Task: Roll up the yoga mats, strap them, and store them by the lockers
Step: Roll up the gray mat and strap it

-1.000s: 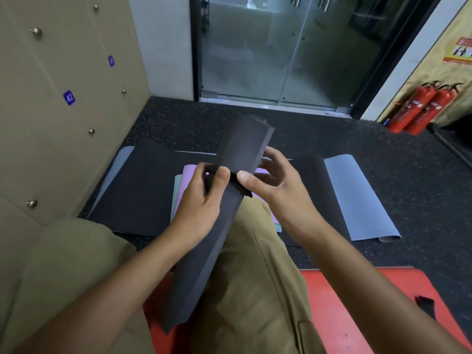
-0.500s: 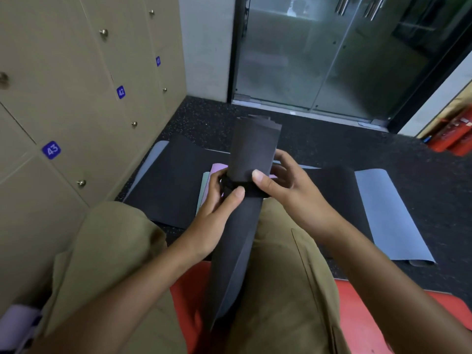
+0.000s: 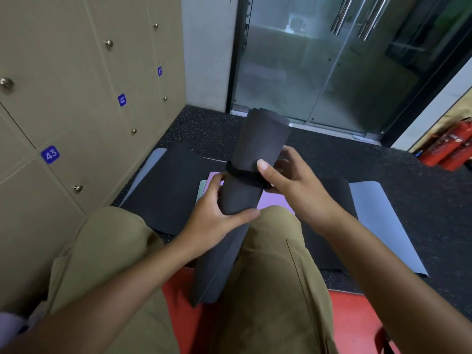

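One black mat (image 3: pixel 255 159) is rolled and held upright between the knees; a black strap (image 3: pixel 246 175) is around it. The left hand (image 3: pixel 217 213) grips the roll, and the right hand (image 3: pixel 288 180) pinches the strap. Flat mats (image 3: pixel 163 190) remain on the floor, unrolled; storing is judged not done. Locker (image 3: pixel 76 103) labels are read as 41, 42, 43.

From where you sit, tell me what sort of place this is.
Probably a gym or fitness studio's locker area. Numbered lockers line the wall on the left, yoga mats lie spread on speckled rubber flooring, and glass doors stand ahead with fire extinguishers beside them.
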### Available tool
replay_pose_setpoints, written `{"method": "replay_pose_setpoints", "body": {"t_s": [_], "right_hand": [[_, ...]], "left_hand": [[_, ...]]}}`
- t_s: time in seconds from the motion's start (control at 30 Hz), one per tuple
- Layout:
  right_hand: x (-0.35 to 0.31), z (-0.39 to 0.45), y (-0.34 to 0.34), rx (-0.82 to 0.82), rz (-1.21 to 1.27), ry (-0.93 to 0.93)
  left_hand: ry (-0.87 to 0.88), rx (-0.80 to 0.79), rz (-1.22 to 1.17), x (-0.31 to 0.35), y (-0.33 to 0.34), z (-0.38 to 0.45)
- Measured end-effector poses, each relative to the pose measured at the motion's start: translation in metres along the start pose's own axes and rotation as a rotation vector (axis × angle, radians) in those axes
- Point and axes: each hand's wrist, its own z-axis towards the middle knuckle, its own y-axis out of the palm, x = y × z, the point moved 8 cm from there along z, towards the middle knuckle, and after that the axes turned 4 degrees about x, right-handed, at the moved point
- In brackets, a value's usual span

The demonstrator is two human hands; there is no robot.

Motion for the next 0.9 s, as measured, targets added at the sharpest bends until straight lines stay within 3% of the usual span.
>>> {"method": "replay_pose_setpoints", "body": {"t_s": [0.23,0.5,0.7,0.9], "right_hand": [[-0.024,0.019,-0.016,0.068,-0.161,-0.046],[-0.053,0.039,0.003,-0.008,-0.273,-0.120],[-0.056,0.053,0.048,-0.103,-0.293,-0.149],[-0.035,0.054,0.118,-0.252,-0.330,-0.158]], "left_hand": [[0.134,0.016,0.288,0.047,-0.040,0.050],[0.170,0.020,0.735,0.093,-0.121,0.090],[0.038,0.018,0.932,0.060,-0.184,0.071],[-0.144,0.046,0.900,-0.003,-0.242,0.018]]}}
